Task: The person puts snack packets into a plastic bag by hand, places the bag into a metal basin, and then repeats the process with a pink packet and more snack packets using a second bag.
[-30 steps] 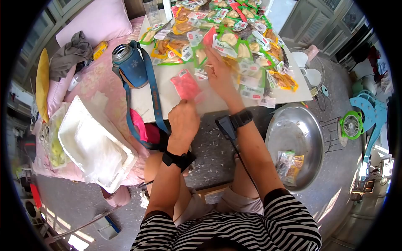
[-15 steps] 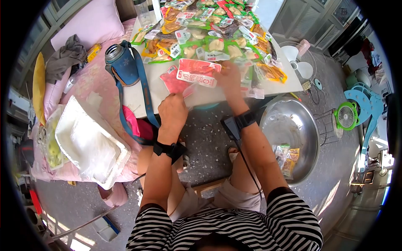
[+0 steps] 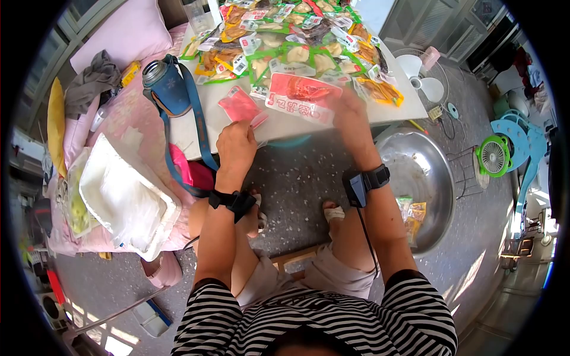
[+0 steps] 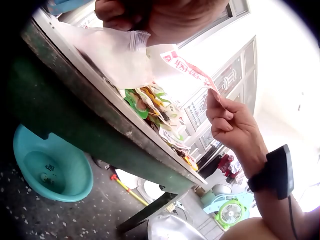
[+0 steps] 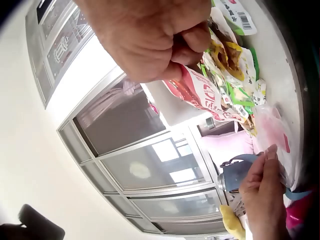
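In the head view my right hand [image 3: 353,115] pinches a red and white food packet [image 3: 303,95] at its right edge, above the front of the table. The right wrist view shows the same packet [image 5: 195,92] hanging from curled fingers. My left hand [image 3: 236,145] is at the table's front edge, its thumb and fingers pinching a translucent plastic bag [image 5: 272,130] with something pink showing in it. In the left wrist view this bag [image 4: 112,60] looks whitish, with a ribbed edge by the fingers. In the head view a pink packet [image 3: 238,105] shows just beyond the left hand.
Many sealed food packets [image 3: 297,54] cover the table's far part. A blue flask [image 3: 169,89] with a strap stands at the left. A white foam box [image 3: 127,196] rests on the bed. A steel basin [image 3: 436,178] holding several packets is on the right.
My right hand has drawn the red and white packet from the pile toward me, then to the right. The left hand has stayed at the table edge with the bag.
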Tool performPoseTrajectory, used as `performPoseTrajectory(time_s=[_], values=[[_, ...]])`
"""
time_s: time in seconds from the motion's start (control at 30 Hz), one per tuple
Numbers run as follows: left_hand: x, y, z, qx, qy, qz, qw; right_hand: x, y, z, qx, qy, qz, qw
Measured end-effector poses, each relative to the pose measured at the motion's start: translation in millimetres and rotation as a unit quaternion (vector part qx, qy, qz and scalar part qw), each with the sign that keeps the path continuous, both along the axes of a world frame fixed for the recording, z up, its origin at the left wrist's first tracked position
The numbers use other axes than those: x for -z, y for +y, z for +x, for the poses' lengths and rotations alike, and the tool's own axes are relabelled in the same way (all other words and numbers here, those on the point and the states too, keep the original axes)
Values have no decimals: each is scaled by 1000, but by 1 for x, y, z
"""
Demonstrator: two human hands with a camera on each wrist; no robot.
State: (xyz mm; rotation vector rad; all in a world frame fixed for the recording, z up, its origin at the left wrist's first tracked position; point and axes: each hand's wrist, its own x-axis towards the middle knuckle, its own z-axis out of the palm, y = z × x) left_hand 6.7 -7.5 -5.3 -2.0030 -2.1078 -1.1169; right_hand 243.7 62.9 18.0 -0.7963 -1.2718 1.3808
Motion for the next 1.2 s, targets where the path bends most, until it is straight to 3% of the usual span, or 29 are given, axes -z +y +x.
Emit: performPoseTrajectory(time_s=[0.13, 0.23, 0.33, 0.37, 0.43, 0.73, 0.83, 1.03, 1.13, 1.2], values=[[-1, 1, -2, -5, 4, 4, 1000, -10, -16, 7, -58, -8, 28, 998], [-3, 1, -4, -7, -13, 16, 1000, -17, -26, 13, -69, -124, 100, 985], [-3, 1, -6, -4, -22, 35, 999, -8, -32, 10, -97, -190, 48, 976], [-4, 0, -7, -4, -26, 37, 999, -3, -32, 6, -66, -244, 180, 951], [-4, 0, -9, -5, -33, 40, 999, 9, -31, -3, 1, -334, 431, 839], [-4, 2, -22, -38, -45, 30, 998, 31, -54, -13, -56, -346, 423, 836], [-5, -1, -13, -10, -35, 52, 998, 40, -60, -24, -16, -326, 456, 828], [0, -8, 8, 65, 12, -9, 998, 56, -62, -64, -2, -375, 498, 782], [0, -8, 8, 73, -15, 27, 997, 64, -57, -93, 32, -358, 448, 818], [-3, -8, 5, 72, -35, 31, 996, 59, -51, -106, 71, -370, 461, 803]])
